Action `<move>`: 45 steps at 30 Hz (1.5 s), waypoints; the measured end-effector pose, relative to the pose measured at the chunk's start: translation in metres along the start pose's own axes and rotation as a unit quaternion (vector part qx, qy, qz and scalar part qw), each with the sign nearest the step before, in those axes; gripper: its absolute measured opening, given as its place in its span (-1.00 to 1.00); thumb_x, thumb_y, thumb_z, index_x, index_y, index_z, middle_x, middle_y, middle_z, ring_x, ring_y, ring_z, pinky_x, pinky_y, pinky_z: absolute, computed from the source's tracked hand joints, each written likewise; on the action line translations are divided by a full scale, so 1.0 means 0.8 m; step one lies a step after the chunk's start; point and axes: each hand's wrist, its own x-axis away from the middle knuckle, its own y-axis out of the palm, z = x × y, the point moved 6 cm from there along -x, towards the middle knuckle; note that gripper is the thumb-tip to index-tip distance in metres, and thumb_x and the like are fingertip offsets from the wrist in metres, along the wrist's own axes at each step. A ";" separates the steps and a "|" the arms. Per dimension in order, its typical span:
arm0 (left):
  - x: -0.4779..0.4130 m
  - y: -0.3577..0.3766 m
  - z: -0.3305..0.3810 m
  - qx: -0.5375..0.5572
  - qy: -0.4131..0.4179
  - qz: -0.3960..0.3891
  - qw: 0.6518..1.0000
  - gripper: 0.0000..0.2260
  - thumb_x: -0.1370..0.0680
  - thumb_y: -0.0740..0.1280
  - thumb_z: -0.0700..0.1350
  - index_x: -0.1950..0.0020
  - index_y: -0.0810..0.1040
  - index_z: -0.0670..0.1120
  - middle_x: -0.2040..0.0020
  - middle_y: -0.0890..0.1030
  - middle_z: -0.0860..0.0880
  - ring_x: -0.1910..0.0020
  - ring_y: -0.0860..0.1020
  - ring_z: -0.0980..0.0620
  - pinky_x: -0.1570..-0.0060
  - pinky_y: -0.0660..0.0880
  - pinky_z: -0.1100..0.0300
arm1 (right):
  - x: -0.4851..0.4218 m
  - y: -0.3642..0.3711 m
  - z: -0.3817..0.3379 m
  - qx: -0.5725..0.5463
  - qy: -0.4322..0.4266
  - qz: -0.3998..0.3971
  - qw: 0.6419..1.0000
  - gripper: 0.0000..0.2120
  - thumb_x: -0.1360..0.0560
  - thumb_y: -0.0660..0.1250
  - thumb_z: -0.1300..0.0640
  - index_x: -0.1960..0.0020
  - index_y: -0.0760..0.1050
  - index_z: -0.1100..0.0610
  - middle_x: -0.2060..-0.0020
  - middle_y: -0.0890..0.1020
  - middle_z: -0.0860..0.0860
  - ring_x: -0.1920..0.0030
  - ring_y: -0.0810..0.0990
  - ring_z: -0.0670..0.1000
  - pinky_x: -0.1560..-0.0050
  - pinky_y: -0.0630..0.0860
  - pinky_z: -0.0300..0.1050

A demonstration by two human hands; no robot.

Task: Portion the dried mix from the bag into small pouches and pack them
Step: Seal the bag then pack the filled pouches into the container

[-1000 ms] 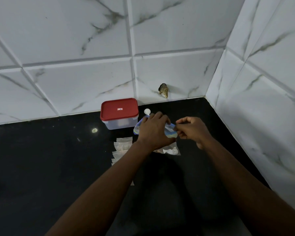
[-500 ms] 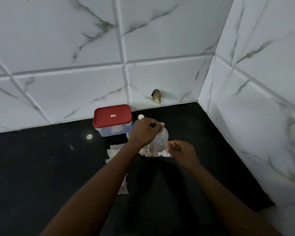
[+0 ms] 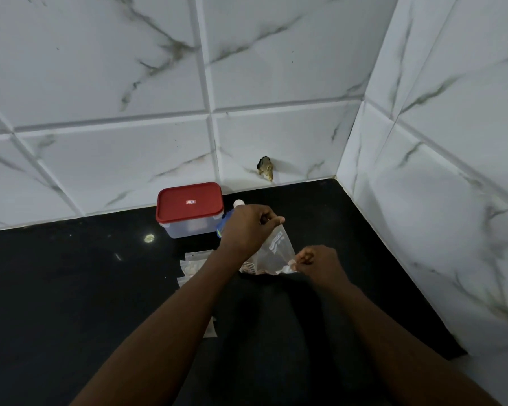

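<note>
Rectangular clear plastic box with red lid [image 3: 189, 205]: sits on black stone counter [image 3: 71, 288], against white tile wall [image 3: 129, 159]. Small white round cap [image 3: 238, 203]: lies just right of box. Flat clear plastic pouches [image 3: 192, 265]: lie before box, left of clear plastic bag [image 3: 274, 253] pinched between left hand [image 3: 248, 230] above and right hand [image 3: 317, 260] below.

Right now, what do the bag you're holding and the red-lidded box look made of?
The bag: thin clear plastic film, glossy; the dark counter shows through it and it creases. The red-lidded box: probably rigid plastic, with a smooth opaque red lid over a cloudy, translucent body.
</note>
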 end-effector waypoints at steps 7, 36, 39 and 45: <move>0.001 0.012 -0.001 -0.001 -0.022 -0.055 0.998 -0.76 -0.57 0.41 0.16 0.03 0.72 0.01 0.17 0.69 0.10 0.18 0.64 0.16 0.09 0.64 0.07 | 0.001 -0.015 -0.045 -0.107 -0.036 0.009 0.994 -0.50 -0.34 0.54 0.32 -0.17 0.49 -0.04 -0.02 0.60 -0.13 0.01 0.59 -0.19 0.17 0.46 -0.49; 0.037 -0.044 -0.095 0.124 -0.112 0.042 0.985 -0.72 -0.45 0.58 -0.16 -0.12 0.63 -0.07 0.12 0.65 0.10 0.20 0.61 0.24 0.21 0.50 0.42 | -0.017 -0.002 -0.207 0.196 -0.256 0.031 0.946 -0.76 -0.42 0.42 -0.17 -0.03 0.65 -0.12 -0.38 0.50 -0.14 -0.37 0.39 -0.01 -0.44 0.23 0.17; 0.036 -0.039 -0.094 0.157 -0.089 0.036 0.983 -0.72 -0.43 0.59 -0.16 -0.09 0.64 -0.08 0.16 0.68 0.08 0.24 0.63 0.29 0.19 0.53 0.43 | -0.019 -0.010 -0.202 0.170 -0.259 0.024 0.951 -0.81 -0.43 0.43 -0.13 0.00 0.67 -0.10 0.00 0.68 -0.15 -0.05 0.55 -0.08 -0.31 0.39 0.13; 0.046 -0.013 -0.101 0.122 -0.068 -0.050 0.989 -0.82 -0.53 0.48 -0.21 -0.08 0.63 0.02 0.05 0.69 0.09 0.12 0.65 0.30 0.05 0.59 0.36 | -0.014 -0.045 -0.198 0.098 -0.253 0.058 0.961 -0.84 -0.50 0.47 0.00 -0.05 0.69 0.00 0.07 0.70 -0.11 0.07 0.57 -0.15 0.04 0.44 -0.22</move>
